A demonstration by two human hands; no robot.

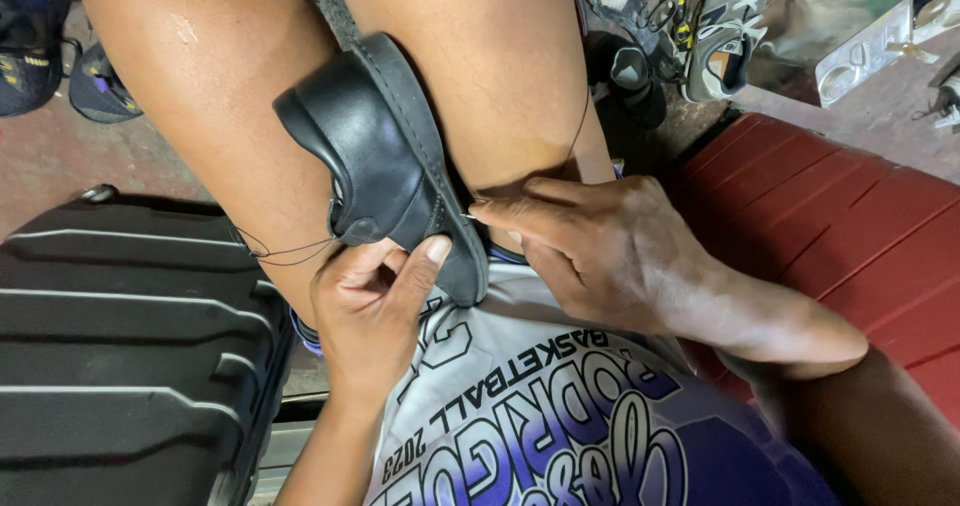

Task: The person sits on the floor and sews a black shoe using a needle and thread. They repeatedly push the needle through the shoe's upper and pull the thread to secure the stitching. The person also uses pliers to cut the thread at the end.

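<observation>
- Cramped little workshop corner: worn reddish concrete floor, a ribbed black plastic case (120, 366) on the left, a red ribbed seat or bench (850, 226) on the right, and a jumble of other shoes (725, 26) and bits of hardware up top.
- The black leather shoe (375, 161) is wedged between the person's bare knees, sole edge facing up and toe pointing away from the camera.
- Left hand (370, 306) is wrapped around the heel end, thumb pressed flat on the sole edge, fingers curled shut on the upper.
- Right hand (610, 251) has its fingertips (485, 209) pinched closed on what looks like a needle, right at the sole seam near the heel. Too small to be sure it's a needle though.
- Dark thread (285, 251) loops out to the left of the shoe, and another strand runs up over the right knee.
- Progress-wise, my guess is mid-stitch along the sole. The stitches themselves don't show, so I can't tell how much is done or left.
</observation>
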